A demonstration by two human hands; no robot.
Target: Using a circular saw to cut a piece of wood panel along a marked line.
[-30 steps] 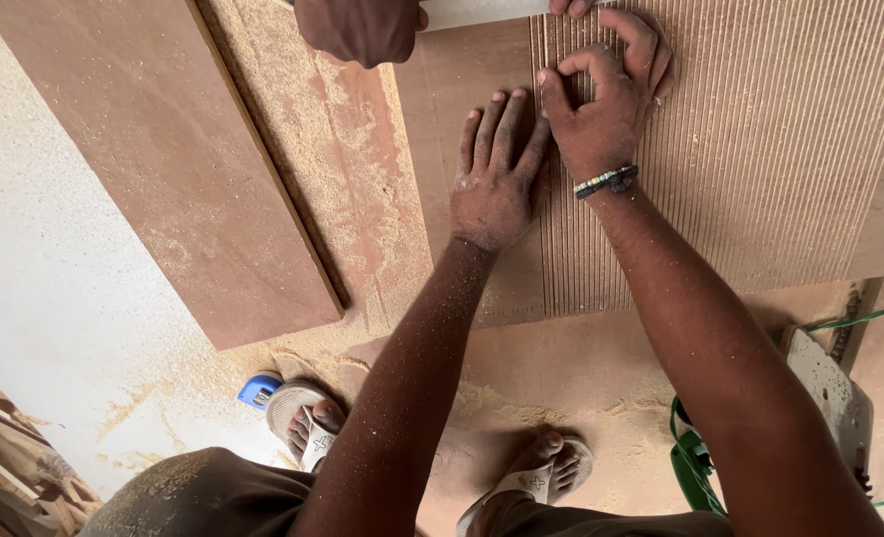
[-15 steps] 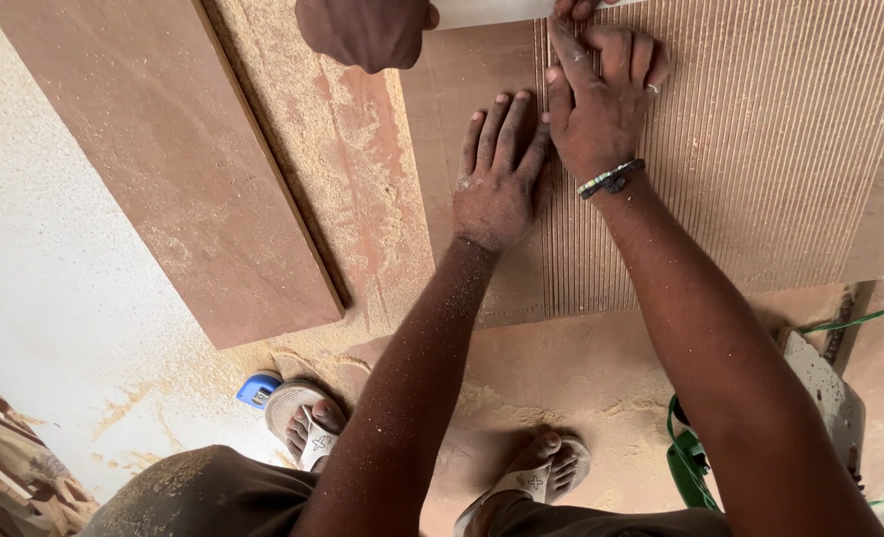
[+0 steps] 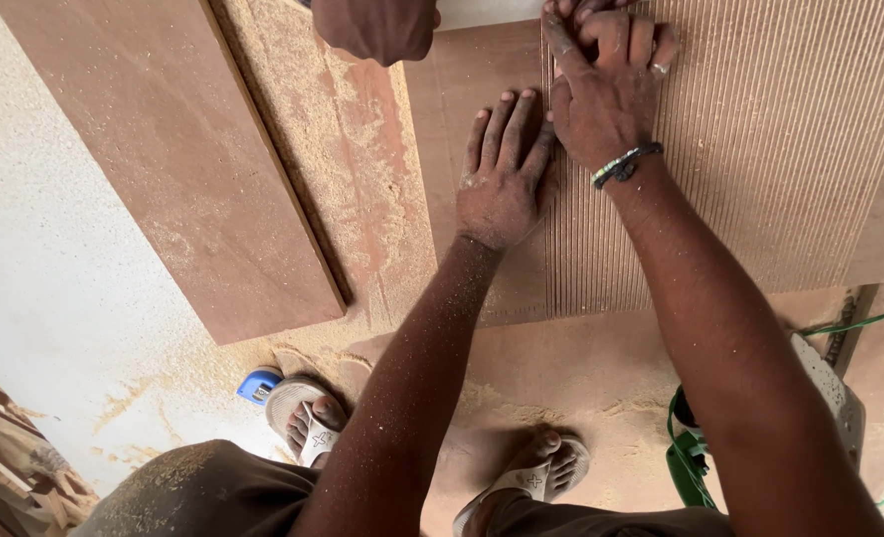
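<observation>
I see my left hand [image 3: 502, 169] lying flat and open, fingers stretched out, pressing on the smooth edge of the grooved board [image 3: 760, 149]. It grips nothing. My right hand [image 3: 601, 85] rests just beside it on the ridged part, fingers curled and pressed down on the wood; I cannot tell if it holds anything small. The grooved board lies on the dusty wooden bench [image 3: 353, 169]. Another person's hand [image 3: 377, 25] sits closed at the top edge. A plain board [image 3: 183, 169] lies to the left. My sandals [image 3: 308, 418] stand below in sawdust.
</observation>
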